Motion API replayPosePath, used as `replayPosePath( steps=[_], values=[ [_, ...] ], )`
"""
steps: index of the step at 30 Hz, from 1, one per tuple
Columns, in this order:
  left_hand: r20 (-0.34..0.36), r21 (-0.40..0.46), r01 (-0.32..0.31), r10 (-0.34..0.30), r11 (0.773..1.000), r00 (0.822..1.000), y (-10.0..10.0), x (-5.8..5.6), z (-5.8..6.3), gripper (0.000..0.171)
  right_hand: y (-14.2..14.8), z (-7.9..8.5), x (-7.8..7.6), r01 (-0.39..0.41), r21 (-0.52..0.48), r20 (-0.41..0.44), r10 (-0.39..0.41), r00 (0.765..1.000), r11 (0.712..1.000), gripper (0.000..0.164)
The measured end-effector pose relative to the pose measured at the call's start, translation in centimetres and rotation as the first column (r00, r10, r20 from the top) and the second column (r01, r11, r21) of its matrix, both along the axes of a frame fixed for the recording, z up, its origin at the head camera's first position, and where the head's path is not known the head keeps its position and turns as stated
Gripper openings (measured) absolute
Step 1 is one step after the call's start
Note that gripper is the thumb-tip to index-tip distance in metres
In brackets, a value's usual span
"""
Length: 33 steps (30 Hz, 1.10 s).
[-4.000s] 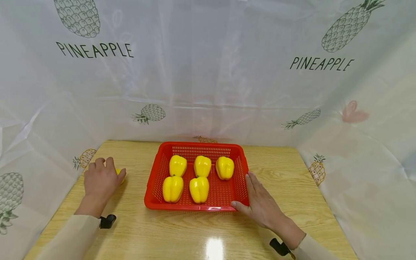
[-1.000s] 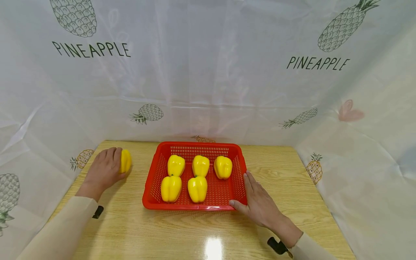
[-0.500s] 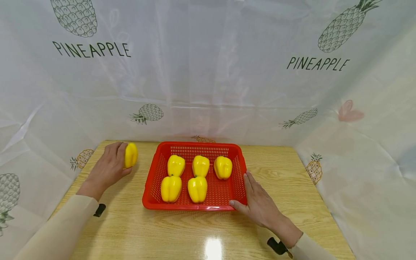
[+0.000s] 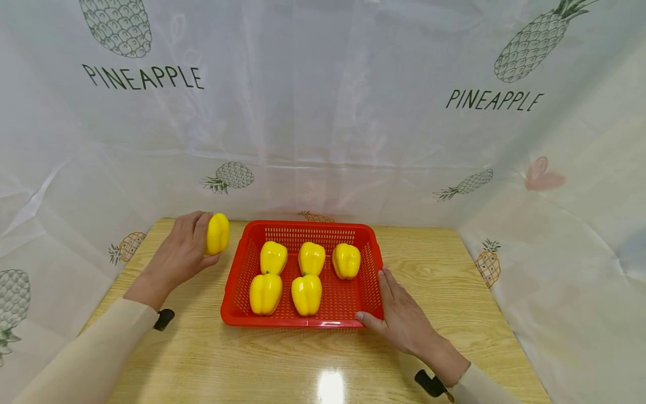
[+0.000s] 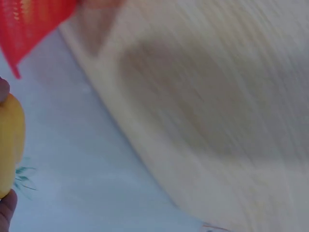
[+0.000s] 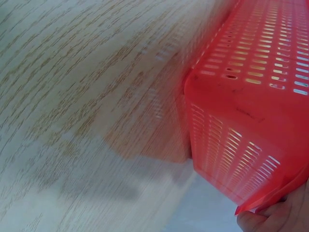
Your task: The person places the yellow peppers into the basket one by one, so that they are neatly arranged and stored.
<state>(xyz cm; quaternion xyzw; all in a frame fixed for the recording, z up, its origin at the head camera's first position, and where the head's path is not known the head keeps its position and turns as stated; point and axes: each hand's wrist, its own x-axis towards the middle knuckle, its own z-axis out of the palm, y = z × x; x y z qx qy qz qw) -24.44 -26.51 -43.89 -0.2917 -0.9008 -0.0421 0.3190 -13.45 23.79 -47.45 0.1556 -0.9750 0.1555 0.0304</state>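
In the head view my left hand (image 4: 180, 246) grips a yellow bell pepper (image 4: 218, 234), held off the table to the left of the red basket (image 4: 308, 322). A slice of that bell pepper (image 5: 8, 145) shows at the left edge of the left wrist view, between a fingertip and the thumb. Several more yellow bell peppers (image 4: 266, 294) lie inside the basket, two rows on its left and middle, with a single bell pepper (image 4: 346, 261) at the back right. My right hand (image 4: 409, 320) rests on the basket's right front corner, fingers straight along the side, thumb over the front rim.
The wooden table (image 4: 272, 365) carries the basket near its back edge. A pale curtain (image 4: 323, 123) printed with pineapples hangs behind and at both sides. The basket's front right part shows bare mesh floor (image 4: 342, 300).
My left hand took hold of a bell pepper at the table's left, then lifted it and moved right, towards the basket. The right hand stays at the basket's corner.
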Motion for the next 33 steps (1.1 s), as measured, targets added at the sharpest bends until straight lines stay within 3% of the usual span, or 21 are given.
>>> replayPosePath(
  steps=[7,16,23,33],
  values=[
    [0.095,0.031,-0.036,0.033,0.999,0.995,2.7,0.8,2.3,0.098,0.0,0.1,0.1,0.003,0.003,0.001,-0.003,1.0,1.0,0.11],
    [0.13,0.064,0.017,-0.025,0.998,0.991,5.4,1.6,3.8,0.1,0.0,0.0,0.0,0.003,0.007,-0.009,-0.003,1.0,1.0,0.11],
    [0.126,0.073,0.079,-0.088,0.994,0.988,7.8,2.0,4.4,0.103,0.1,0.0,0.0,0.002,0.009,-0.018,-0.002,1.0,1.0,0.11],
    [0.153,0.093,0.16,-0.173,0.983,0.973,11.3,2.5,4.1,0.103,0.1,0.0,0.0,-0.004,0.014,-0.024,0.004,1.0,1.0,0.11]
  ],
)
